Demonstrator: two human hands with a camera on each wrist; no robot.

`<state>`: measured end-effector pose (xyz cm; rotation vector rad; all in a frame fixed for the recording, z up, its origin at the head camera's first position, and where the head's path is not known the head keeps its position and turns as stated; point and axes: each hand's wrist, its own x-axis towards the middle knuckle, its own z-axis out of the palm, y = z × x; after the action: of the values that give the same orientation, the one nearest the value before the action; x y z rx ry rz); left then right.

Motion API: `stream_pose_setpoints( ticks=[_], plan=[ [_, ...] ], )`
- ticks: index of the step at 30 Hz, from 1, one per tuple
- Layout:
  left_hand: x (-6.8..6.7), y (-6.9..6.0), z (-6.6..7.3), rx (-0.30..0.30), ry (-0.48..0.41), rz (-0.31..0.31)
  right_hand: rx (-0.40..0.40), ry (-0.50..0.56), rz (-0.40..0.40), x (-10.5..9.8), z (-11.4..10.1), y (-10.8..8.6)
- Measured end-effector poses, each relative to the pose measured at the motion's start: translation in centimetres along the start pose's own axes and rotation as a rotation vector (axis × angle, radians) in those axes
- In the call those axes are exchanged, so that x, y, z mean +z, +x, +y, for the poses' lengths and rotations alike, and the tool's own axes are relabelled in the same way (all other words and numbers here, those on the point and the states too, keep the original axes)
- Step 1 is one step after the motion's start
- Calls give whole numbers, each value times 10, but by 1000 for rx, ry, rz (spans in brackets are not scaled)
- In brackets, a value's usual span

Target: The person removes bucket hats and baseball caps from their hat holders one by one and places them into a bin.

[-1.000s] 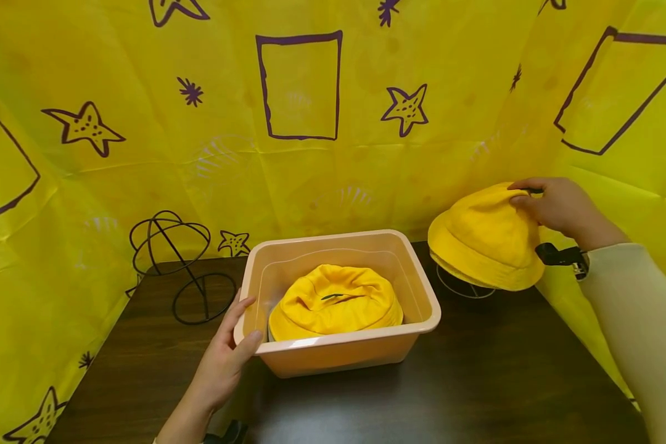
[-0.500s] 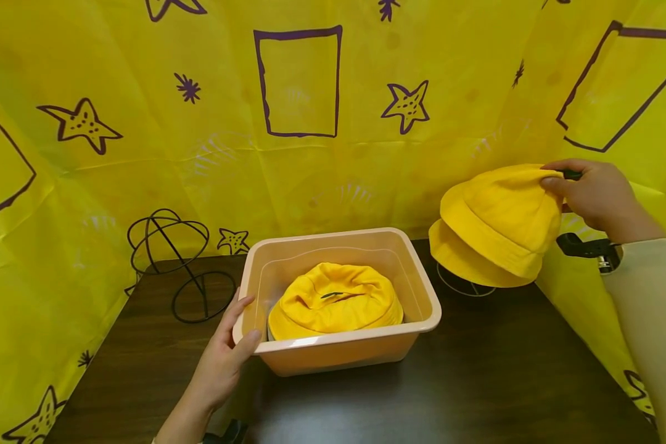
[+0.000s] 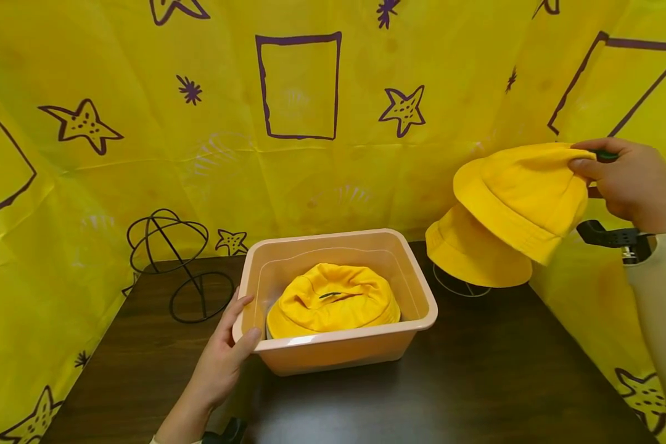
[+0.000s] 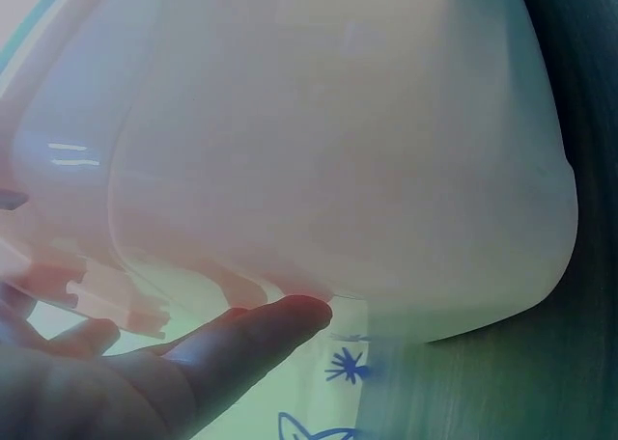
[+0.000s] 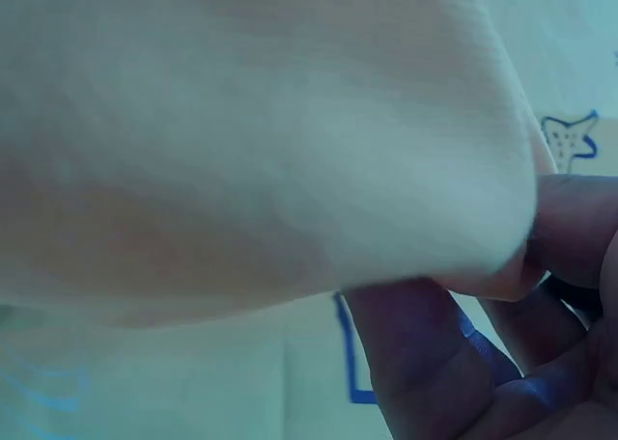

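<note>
Over the dark worktop [image 3: 477,382], here's the right grip [image 3: 629,179] pinching a yellow bucket hat [image 3: 527,191] by its crown, best raised straight clear of the second hat [image 3: 468,250] beneath, while the left grip [image 3: 222,357] holds the plastic tub [image 3: 338,357].

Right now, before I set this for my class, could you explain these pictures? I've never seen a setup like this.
There is no machine here, just a person's bare left hand and right hand. The wide picture comes from a camera on the head, looking forward and down. The two close ones come from wrist cameras, each showing that hand's work.

On the dark table is a tub with a yellow hat inside. To the left is a bare wire stand. To the right, a second hat sits on what looks like another stand, mostly hidden.

The left hand holds the tub's left end. The right hand pinches a third hat by its top, partly hiding the second.
</note>
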<state>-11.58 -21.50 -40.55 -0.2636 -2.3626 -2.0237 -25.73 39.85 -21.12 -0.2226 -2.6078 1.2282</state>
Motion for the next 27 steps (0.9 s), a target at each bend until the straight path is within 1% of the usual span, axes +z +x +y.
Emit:
stream_pose_setpoints(
  ticks=[4,7,11,15,20,23,27],
  plan=[
    [0,0,0,-5,3,-3,10,36,17,-8,-4,-2],
    [0,0,-1,3,14,-4,5,67,31,-12,-7,-1],
    [-1,1,-2,6,29,6,-13,152,54,-17,-13,-1],
    [-1,1,-3,2,21,11,-38,236,79,-21,-21,-4],
    [-1,2,-5,5,11,9,-82,326,75,-24,-35,-10],
    [-1,2,-5,7,15,11,-99,303,72,-24,-44,-15],
    [0,2,-3,15,15,10,-113,219,80,-22,-57,-24]
  ],
)
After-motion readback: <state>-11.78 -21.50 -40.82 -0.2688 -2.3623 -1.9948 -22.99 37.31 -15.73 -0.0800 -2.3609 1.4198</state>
